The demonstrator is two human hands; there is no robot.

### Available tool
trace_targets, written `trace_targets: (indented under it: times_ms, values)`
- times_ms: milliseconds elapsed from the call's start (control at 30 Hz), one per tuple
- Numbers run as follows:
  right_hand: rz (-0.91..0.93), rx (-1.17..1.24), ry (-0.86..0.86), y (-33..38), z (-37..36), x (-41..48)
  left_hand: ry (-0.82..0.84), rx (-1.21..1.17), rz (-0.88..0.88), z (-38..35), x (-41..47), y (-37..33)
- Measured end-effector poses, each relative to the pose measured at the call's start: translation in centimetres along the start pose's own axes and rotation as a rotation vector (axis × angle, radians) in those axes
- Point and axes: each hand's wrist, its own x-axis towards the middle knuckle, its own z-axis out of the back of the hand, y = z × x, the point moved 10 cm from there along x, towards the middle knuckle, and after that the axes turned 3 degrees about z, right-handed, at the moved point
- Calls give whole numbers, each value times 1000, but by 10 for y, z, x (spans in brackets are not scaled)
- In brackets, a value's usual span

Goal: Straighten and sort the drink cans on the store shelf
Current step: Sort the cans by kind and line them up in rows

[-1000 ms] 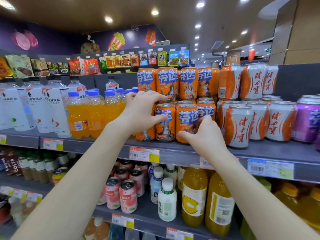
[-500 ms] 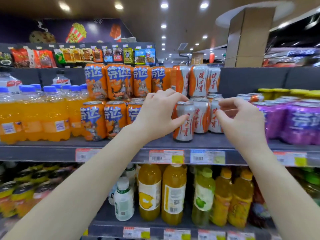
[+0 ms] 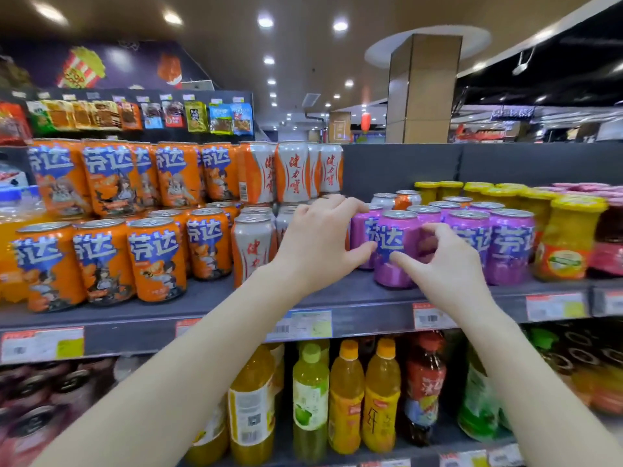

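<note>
The right hand pinches the front purple can low down, thumb on its face and fingers curled at its 3 o'clock. The left hand curls round the neighbouring purple can at 9 o'clock. The step looks like squaring the purple row at the lip of the shelf. The next move calls for turning the label outward and sliding the can level with its row. The fingertips' contact is hidden, and blur smears the labels.

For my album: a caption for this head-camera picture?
The right hand grips a front purple can, left hand alongside, orange cans further left.
</note>
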Motion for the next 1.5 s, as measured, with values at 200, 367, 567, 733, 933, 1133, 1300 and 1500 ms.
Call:
trace_targets:
  times_ms: [200, 367, 567, 733, 933, 1133, 1300, 1500]
  values:
    - [85, 97, 8, 1, 49, 37, 99, -156, 121, -52, 25, -21]
    - [198, 72, 112, 11, 66, 77, 89, -204, 171, -64, 39, -24]
    - [200, 9, 140, -18, 91, 136, 50, -190, 221, -61, 41, -9]
    - [121, -281, 459, -46, 64, 188, 29, -41, 228, -59, 48, -13]
    - [147, -459, 690, -63, 19, 212, 76, 61, 185, -61, 59, -20]
    - [78, -486, 896, -80, 3, 212, -35, -166, 223, -42, 83, -21]
    - [11, -518, 906, -87, -6, 213, -36, -224, 234, -41, 96, -21]
    - [41, -423, 773, -78, 14, 230, -66, -232, 262, -38, 102, -21]
